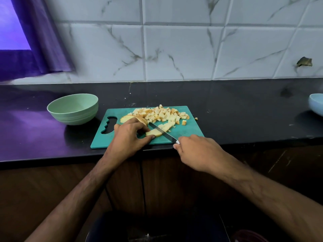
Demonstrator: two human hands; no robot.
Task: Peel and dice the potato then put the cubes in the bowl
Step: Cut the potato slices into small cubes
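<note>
Teal board (pixel 188 132) on desk (pixel 244 110): left hand (pixel 130 137) pinches potato slice (pixel 154 132); right hand (pixel 195 151) grips knife (pixel 162 132); cubes (pixel 164 114) far side.

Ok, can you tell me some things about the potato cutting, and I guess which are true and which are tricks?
1. The right hand holds the knife. True.
2. The cubes are already in the green bowl. False: they lie piled on the board; the bowl looks empty.
3. The left hand holds a potato slice on the board. True.
4. The green bowl sits right of the board. False: it sits to the left of it.
5. The board is red. False: it is teal green.
6. A blue bowl shows at the far right edge. True.
</note>
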